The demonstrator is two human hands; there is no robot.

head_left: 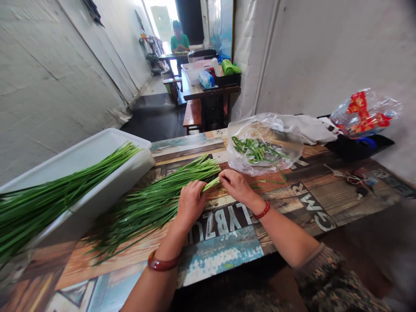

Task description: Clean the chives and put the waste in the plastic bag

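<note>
A pile of long green garlic chives (152,195) lies across the patterned table, pale stem ends toward the right. My left hand (191,199) is closed around a small bunch of chives at the pile's near side. At the pale tips of that bunch, the fingers of my right hand (236,185) are pinched together. Whatever sits between those right fingertips is too small to make out beyond the stem ends. Beyond my right hand stands a clear plastic bag (286,134), opened out, with green and pale chive scraps (256,149) in it.
More chives fill a white plastic tub (97,147) on the left. Keys (359,180) and a red-printed plastic bag (367,112) lie at the table's right. Farther back, another table holds a white bin (193,73) and wipes (206,80). A person in green (179,42) sits beyond it.
</note>
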